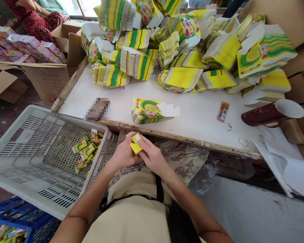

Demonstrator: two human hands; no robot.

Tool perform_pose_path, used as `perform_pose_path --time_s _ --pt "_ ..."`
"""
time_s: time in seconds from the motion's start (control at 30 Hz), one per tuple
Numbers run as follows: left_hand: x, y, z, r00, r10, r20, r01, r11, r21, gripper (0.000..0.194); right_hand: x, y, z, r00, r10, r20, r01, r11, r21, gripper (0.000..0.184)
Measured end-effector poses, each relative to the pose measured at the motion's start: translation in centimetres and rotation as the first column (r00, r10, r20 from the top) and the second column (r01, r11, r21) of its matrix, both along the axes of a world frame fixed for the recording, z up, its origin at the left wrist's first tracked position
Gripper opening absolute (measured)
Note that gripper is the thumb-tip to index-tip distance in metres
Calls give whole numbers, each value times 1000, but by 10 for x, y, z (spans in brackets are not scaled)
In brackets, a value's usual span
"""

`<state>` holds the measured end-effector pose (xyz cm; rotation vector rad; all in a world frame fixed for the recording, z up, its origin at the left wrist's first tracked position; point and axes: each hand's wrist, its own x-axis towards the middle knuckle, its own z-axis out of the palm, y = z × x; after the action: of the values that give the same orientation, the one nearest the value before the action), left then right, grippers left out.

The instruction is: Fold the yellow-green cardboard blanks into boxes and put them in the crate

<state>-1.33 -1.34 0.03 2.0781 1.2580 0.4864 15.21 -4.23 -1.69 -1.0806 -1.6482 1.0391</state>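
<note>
Two forearms (95, 185) converge, left hand (123, 153) and right hand (154, 157) pinching one carton (135, 147).

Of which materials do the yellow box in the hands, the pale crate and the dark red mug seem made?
Yellow box: probably thin card, smooth; its flap is flat and crisp-edged.
Pale crate: likely moulded plastic, fairly matt; regular slots pierce its walls.
Dark red mug: perhaps glazed ceramic, smooth, with a white interior; plastic is possible.
</note>
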Motion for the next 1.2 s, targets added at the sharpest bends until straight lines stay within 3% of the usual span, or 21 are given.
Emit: perform_pose_path --time_s 0.1,0.2,0.37,0.5,0.7,0.87,1.07,1.2 --pt "-2 1 -2 997 73 29 -76 988 133 70 5 2 2 989 -113 92 101 987 127 40" --pt "-7 1 1 989 144 -26 -136 969 206 56 13 7 2 979 -184 88 169 973 158 35" --pt "-13 -1 5 991 135 -23 -129 975 180 47 18 13 0 986 -38 160 16 990 140 38" --pt "-12 2 10 992 125 -32 -118 979 165 47 21 17 0 980 -21 200 -12 987 162 28" --pt "-15 7 19 999 8 -50 0 987 161 49 37 20 8 967 106 233 -144 978 152 18" --pt "-9 5 18 993 15 -117 14 971 239 47 31 14 5 975 20 222 -54 988 147 14" --pt "-5 5 14 999 2 -50 6 986 165 53 29 15 0 999 45 -14 -45 999 10 44" --pt "-12 7 17 997 25 -79 -14 992 127 50 21 20 4 999 -26 43 27 999 -19 65"
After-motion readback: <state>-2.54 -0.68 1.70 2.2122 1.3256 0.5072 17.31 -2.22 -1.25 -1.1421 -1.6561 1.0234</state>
